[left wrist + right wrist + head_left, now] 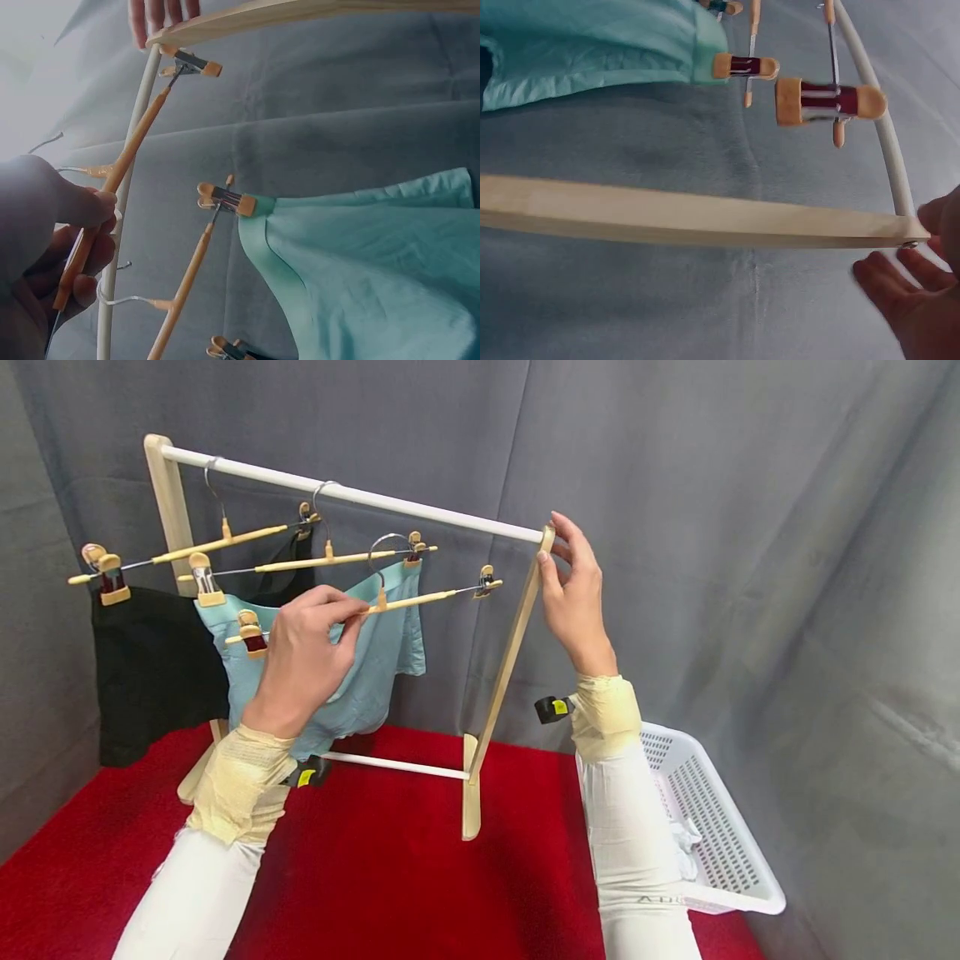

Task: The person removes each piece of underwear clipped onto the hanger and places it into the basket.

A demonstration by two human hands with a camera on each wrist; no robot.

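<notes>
My left hand (307, 652) pinches the wooden bar of an empty clip hanger (124, 169) near its middle. That hanger's metal hook (381, 545) is off the white rail (427, 512), below it in the head view. Behind the hand, light blue shorts (375, 643) hang by the waistband from the clips of a second hanger (300, 562). Farther left, a black garment (150, 652) hangs from a third hanger (217, 545). My right hand (579, 597) is at the top of the rack's right wooden post (513, 660), fingers loosely extended, thumb and fingertips right at its end.
The rack's feet (471, 810) stand on a red cloth (390, 877). A lower white bar (405, 766) joins its sides. To the right is a white perforated basket (712, 802) with white fabric (684, 843) inside, partly behind my right sleeve. Grey curtains (712, 527) surround the area.
</notes>
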